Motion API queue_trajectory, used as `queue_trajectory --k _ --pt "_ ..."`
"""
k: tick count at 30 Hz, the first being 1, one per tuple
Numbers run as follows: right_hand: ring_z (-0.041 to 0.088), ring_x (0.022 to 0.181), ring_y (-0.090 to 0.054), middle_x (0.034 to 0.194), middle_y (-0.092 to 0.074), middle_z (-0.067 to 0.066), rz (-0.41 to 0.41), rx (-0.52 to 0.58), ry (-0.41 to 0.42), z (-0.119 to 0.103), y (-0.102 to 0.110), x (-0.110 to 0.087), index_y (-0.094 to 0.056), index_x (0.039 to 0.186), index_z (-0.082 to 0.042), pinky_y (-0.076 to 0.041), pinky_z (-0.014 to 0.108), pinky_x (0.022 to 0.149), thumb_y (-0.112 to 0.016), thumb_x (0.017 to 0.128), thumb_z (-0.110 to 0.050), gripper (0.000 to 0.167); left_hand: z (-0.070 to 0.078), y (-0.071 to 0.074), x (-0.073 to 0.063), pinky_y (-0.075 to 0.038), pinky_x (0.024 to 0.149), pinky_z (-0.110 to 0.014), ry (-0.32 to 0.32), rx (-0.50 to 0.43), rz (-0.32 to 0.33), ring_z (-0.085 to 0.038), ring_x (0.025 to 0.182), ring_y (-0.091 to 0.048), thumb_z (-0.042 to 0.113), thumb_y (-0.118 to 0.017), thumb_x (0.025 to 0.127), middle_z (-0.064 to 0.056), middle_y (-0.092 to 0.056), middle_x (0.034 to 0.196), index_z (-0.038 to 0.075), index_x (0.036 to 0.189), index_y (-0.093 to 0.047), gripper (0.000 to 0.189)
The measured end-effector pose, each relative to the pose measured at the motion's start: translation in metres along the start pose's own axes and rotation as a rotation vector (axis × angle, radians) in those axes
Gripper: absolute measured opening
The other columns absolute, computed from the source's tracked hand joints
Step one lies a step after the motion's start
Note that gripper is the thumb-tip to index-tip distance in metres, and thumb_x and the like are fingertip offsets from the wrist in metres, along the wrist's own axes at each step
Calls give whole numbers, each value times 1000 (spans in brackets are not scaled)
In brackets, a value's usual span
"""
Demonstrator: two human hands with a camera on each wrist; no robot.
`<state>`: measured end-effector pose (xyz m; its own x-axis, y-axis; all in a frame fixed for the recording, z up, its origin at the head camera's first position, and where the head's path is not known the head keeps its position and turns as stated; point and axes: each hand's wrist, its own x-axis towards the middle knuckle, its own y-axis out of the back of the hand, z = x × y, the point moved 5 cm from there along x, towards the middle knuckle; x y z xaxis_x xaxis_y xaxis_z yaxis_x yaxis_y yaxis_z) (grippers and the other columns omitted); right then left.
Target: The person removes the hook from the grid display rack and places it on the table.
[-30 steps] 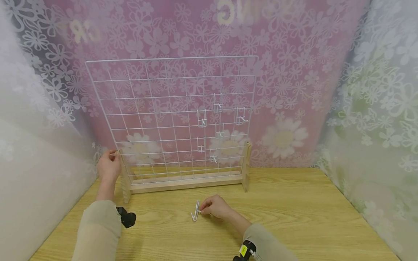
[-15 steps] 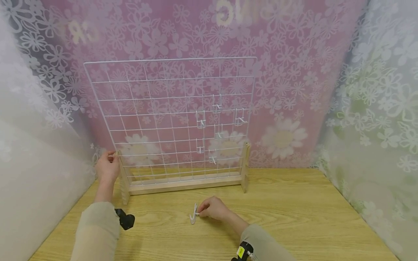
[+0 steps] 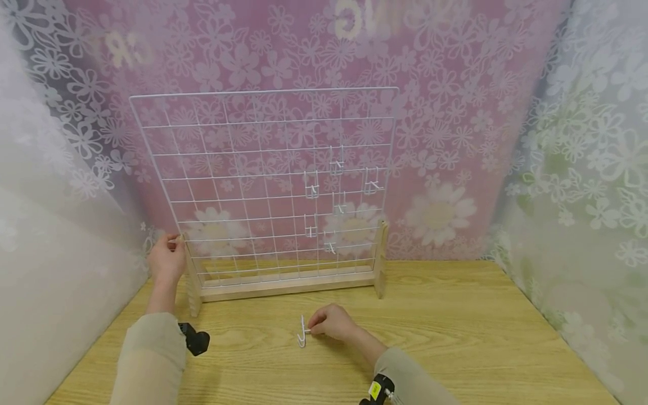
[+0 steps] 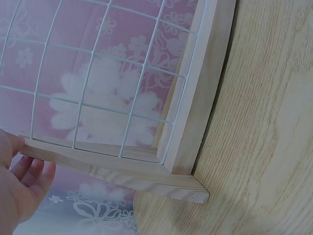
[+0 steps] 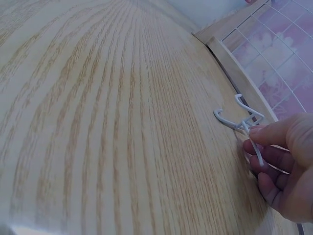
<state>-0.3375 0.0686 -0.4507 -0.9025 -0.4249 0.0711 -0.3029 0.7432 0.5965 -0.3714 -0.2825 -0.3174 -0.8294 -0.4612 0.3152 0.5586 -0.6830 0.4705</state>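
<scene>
A white wire grid panel [image 3: 263,91] stands upright in a pale wooden base [image 3: 288,287]. At its left side my left hand [image 3: 167,261] grips the top of the wooden post [image 4: 122,178], thumb on one face and fingers bent behind. My right hand [image 3: 335,323] pinches a white wire hook [image 3: 302,336] by its straight prong, in front of the base. The right wrist view shows the hook's two curled ends [image 5: 226,120] pointing away from the fingers, close over the table.
Several white hooks [image 3: 372,184] hang on the right half of the grid. A wood-grain table [image 3: 455,337] lies beneath everything. Behind is a pink floral backdrop [image 3: 435,112], and pale floral sheets [image 3: 597,169] close in the sides.
The right hand has moved slightly down and left in the head view, and the hook in it has turned a little. The left hand keeps its grip on the post.
</scene>
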Motion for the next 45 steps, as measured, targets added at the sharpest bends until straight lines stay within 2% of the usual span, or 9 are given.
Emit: queue_trajectory --k 7,14,19,23,27,32,36,41,45 --pt "7 63 -51 76 -65 -2 0 -12 2 1 4 0 -70 82 -4 -42 22 55 -70 78 -5 4 0 1 1 -42 77 -44 -3 -6 1 -39 98 -50 12 -41 96 -27 -52 110 -6 126 -47 35" --pt "8 65 -54 76 -64 0 21 10 11 -1 17 0 -69 86 -1 -45 23 57 -69 81 -8 9 1 3 2 -42 77 -45 -3 10 3 -39 98 -51 15 -41 97 -26 -52 111 -5 127 -47 37" --pt "11 75 -56 84 -65 1 22 -2 -16 2 28 -2 -69 90 -2 -46 28 64 -67 83 -10 11 2 3 2 -42 77 -45 -8 13 3 -39 98 -51 15 -41 97 -27 -53 110 -5 127 -47 37" --pt "13 79 -58 87 -65 1 15 -14 -41 4 39 -3 -69 93 -3 -48 29 68 -66 84 -13 13 2 1 3 -42 78 -46 -16 6 10 -39 98 -51 16 -41 97 -27 -53 110 -5 126 -48 36" --pt "19 76 -61 84 -66 3 1 34 -39 1 53 -3 -66 97 2 -51 35 67 -63 87 -13 18 3 0 5 -42 78 -45 -21 8 23 -39 97 -51 15 -41 96 -27 -54 109 -5 125 -49 36" --pt "21 75 -59 84 -67 6 24 69 -46 -7 73 -2 -65 101 5 -50 43 69 -61 89 -12 22 2 1 5 -42 76 -43 -25 7 29 -39 96 -52 14 -42 96 -27 -54 107 -6 125 -49 36" --pt "23 78 -60 85 -66 5 41 75 -54 -11 86 -2 -65 102 3 -50 43 70 -61 89 -13 21 1 2 4 -42 76 -43 -23 0 19 -39 96 -51 14 -42 96 -27 -53 106 -6 125 -48 36" --pt "28 83 -59 91 -66 11 53 124 -51 -13 100 -1 -65 103 1 -50 43 73 -59 90 -15 21 -3 1 3 -42 79 -45 -6 9 14 -39 98 -50 15 -43 96 -26 -53 108 -6 125 -48 36" --pt "21 81 -58 91 -67 10 87 130 -76 -14 111 0 -64 105 1 -49 38 72 -59 91 -17 24 -4 0 4 -41 80 -46 -5 17 18 -39 98 -51 15 -43 96 -26 -53 109 -5 126 -48 36"
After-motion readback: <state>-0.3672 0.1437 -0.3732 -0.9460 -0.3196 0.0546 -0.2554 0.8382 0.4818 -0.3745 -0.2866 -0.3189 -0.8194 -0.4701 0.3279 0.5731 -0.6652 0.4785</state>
